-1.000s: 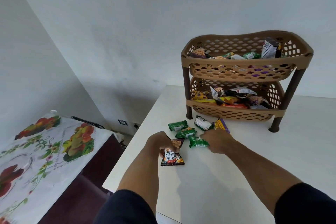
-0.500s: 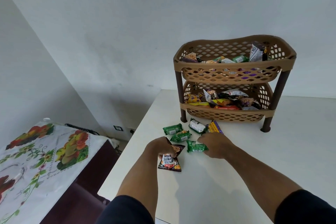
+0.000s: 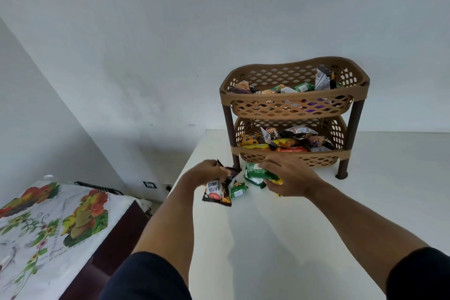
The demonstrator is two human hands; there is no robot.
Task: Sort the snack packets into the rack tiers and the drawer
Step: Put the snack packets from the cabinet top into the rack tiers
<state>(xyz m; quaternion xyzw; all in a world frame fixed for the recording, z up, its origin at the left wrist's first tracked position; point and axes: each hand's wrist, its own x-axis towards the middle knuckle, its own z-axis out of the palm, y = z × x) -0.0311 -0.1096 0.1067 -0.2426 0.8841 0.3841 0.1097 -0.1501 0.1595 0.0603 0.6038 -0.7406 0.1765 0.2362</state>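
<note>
Counter [image 3: 304, 238]: broad white flat top, carrying everything below.
Rack [image 3: 294, 95]: two-tier brown perforated plastic, far side of counter; mixed snack packets in both tiers.
Right hand [image 3: 289, 175]: raised just in front of lower tier, closed around green snack packets [image 3: 255, 174], yellow wrapper edge showing beneath.
Left hand [image 3: 209, 172]: lifted, pinching dark salted-peanuts packet [image 3: 216, 192] by its top, packet dangling.
Small green packet [image 3: 238, 189]: between both hands, just beside peanuts packet; resting or held, cannot tell.
</note>
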